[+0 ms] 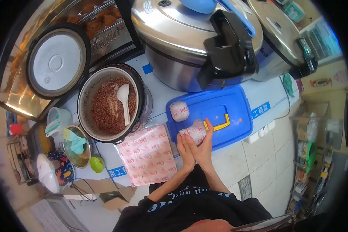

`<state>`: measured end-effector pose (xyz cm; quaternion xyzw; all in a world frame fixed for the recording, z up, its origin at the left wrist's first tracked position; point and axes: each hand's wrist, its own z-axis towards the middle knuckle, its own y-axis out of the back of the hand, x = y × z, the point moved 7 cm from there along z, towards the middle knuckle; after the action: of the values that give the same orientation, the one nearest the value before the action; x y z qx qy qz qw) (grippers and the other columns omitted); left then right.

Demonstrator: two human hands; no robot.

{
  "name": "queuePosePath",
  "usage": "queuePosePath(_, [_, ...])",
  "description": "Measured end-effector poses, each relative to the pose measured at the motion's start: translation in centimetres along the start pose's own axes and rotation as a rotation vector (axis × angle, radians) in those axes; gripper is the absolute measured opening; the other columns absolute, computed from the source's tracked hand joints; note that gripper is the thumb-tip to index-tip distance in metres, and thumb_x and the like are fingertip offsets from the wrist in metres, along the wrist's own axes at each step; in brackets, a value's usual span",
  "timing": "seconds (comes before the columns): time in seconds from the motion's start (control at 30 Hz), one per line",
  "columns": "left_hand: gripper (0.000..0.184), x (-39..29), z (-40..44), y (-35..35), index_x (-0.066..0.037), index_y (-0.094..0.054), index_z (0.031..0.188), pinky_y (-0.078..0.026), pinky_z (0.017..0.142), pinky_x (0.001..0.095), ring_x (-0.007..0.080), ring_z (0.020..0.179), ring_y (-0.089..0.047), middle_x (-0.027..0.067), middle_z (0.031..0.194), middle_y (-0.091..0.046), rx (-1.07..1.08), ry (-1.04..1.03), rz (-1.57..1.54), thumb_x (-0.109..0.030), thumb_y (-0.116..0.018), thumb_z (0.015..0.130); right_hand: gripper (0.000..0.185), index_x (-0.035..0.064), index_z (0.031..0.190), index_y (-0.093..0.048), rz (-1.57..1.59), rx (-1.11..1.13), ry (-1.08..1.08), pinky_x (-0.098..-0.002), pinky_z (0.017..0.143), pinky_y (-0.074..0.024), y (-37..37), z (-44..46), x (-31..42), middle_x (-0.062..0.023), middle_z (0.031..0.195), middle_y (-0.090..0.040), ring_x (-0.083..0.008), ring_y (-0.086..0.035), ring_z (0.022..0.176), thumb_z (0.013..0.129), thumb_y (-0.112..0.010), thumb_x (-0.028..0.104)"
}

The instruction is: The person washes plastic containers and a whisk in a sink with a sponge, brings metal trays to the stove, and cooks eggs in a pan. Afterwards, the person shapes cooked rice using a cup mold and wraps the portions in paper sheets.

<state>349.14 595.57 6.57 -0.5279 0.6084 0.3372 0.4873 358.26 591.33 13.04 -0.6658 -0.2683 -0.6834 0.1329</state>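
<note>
Between both hands is a rice bundle (194, 130) wrapped in white paper with red "RICE" print. My left hand (185, 150) is closed around its near left side. My right hand (204, 147) presses on it from the right, with the thumb up near the yellow handle (221, 123) of the blue lid. Another wrapped rice bundle (179, 111) sits on the blue plastic box (236, 106), just beyond my hands. Left of my hands lie printed wrapping papers (147, 156). An open cooker pot (83, 94) holds dark reddish rice (106, 104) and a white rice paddle (123, 101).
Behind the blue box stands a big steel cooker (174, 58) with a blue ladle (236, 15) on top; a second cooker (278, 50) is beside it. At left are a metal bowl (83, 156), a green cup (97, 164) and a raised pot lid (58, 60). Shelves (307, 154) line the right.
</note>
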Motion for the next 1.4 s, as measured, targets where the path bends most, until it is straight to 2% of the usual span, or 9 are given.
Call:
queuePosePath(0.23, [0.050, 1.7, 3.8, -4.9, 0.001, -0.042, 0.120, -0.037, 0.092, 0.0354, 0.0244, 0.109, -0.047, 0.0165, 0.113, -0.051, 0.298, 0.528, -0.145, -0.042, -0.037, 0.094, 0.084, 0.0025, 0.132, -0.029, -0.117, 0.471, 0.025, -0.0365, 0.093, -0.0386, 2.8, 6.1, -2.6, -0.0187, 0.120, -0.044, -0.0249, -0.046, 0.111, 0.066, -0.078, 0.018])
queuePosePath(0.3, [0.043, -2.9, 6.2, -3.4, -0.001, -0.045, 0.117, -0.037, 0.089, 0.0396, 0.0325, 0.107, -0.045, 0.0196, 0.117, -0.046, -0.085, -0.351, 0.786, -0.033, -0.049, 0.089, 0.076, 0.0033, 0.131, -0.030, 0.292, 0.305, -0.372, -0.0316, 0.090, -0.0418, 2.9, 8.5, -4.5, -0.0149, 0.115, -0.050, -0.0204, -0.052, 0.103, 0.070, -0.075, 0.013])
queuePosePath(0.5, [0.042, 0.0, 9.8, -1.2, -0.004, -0.045, 0.114, -0.033, 0.094, 0.0456, 0.0387, 0.111, -0.041, 0.0215, 0.117, -0.043, 0.173, -0.604, 0.560, -0.011, -0.060, 0.076, 0.068, 0.0004, 0.124, -0.041, 0.106, 0.277, -0.385, -0.0325, 0.083, -0.0465, 0.3, 11.9, -13.9, -0.0169, 0.108, -0.055, -0.0248, -0.056, 0.098, 0.069, -0.076, 0.022])
queuePosePath(0.7, [0.034, -6.7, 4.3, 6.8, -0.004, -0.050, 0.106, -0.036, 0.093, 0.0421, 0.0367, 0.108, -0.045, 0.0207, 0.112, -0.047, 0.237, -0.531, 0.421, -0.006, -0.062, 0.075, 0.039, 0.0038, 0.090, -0.066, -1.159, -0.158, 0.665, -0.0341, 0.060, -0.0433, -0.1, 8.6, -4.1, -0.0102, 0.074, -0.060, -0.0256, -0.056, 0.068, 0.076, -0.067, 0.040])
queuePosePath(0.8, [0.026, -8.1, 1.6, 17.5, -0.003, -0.050, 0.101, -0.038, 0.089, 0.0376, 0.0279, 0.103, -0.048, 0.0155, 0.100, -0.051, -0.170, -0.545, 0.458, -0.004, -0.061, 0.077, 0.026, 0.0062, 0.086, -0.067, -0.407, 0.250, 0.132, -0.0354, 0.057, -0.0411, -6.5, 4.7, 4.6, -0.0063, 0.062, -0.054, -0.0219, -0.054, 0.064, 0.077, -0.065, 0.031])
queuePosePath(0.9, [0.023, -8.5, 2.2, 23.0, -0.002, -0.049, 0.100, -0.042, 0.080, 0.0320, 0.0196, 0.093, -0.052, 0.0113, 0.095, -0.052, -0.345, -0.396, 0.275, -0.004, -0.060, 0.080, 0.021, 0.0071, 0.078, -0.065, -0.660, 0.376, 0.819, -0.0369, 0.054, -0.0425, -19.1, 1.5, 16.6, -0.0092, 0.062, -0.056, -0.0246, -0.055, 0.057, 0.076, -0.067, 0.028])
queuePosePath(1.0, [0.027, -10.7, 5.4, 22.9, -0.002, -0.045, 0.102, -0.045, 0.071, 0.0257, 0.0133, 0.081, -0.054, 0.0082, 0.090, -0.053, -0.246, -0.293, -0.092, -0.005, -0.061, 0.082, 0.044, 0.0068, 0.077, -0.068, -1.492, 0.649, 0.637, -0.0346, 0.064, -0.0509, -29.2, 5.1, 12.1, -0.0118, 0.081, -0.067, -0.0255, -0.066, 0.077, 0.067, -0.069, 0.049])
queuePosePath(1.23, [0.050, -9.2, 8.0, 19.6, -0.004, -0.030, 0.111, -0.045, 0.058, 0.0198, 0.0105, 0.071, -0.055, 0.0053, 0.082, -0.050, -0.125, -0.248, -0.329, 0.000, -0.067, 0.077, 0.032, 0.0070, 0.091, -0.067, -1.736, 0.686, 0.582, -0.0364, 0.064, -0.0511, -30.7, 6.8, 12.0, -0.0120, 0.081, -0.067, -0.0254, -0.066, 0.076, 0.074, -0.065, 0.033])
queuePosePath(1.4, [0.065, -10.2, 8.2, 20.6, -0.005, -0.025, 0.118, -0.048, 0.060, 0.0211, 0.0128, 0.072, -0.056, 0.0079, 0.084, -0.047, -0.191, -0.255, -0.338, 0.002, -0.071, 0.072, 0.033, 0.0115, 0.112, -0.057, -1.620, 0.818, 1.315, -0.0318, 0.054, -0.0493, -35.7, 1.9, 16.1, -0.0106, 0.074, -0.065, -0.0210, -0.066, 0.069, 0.080, -0.054, 0.015])
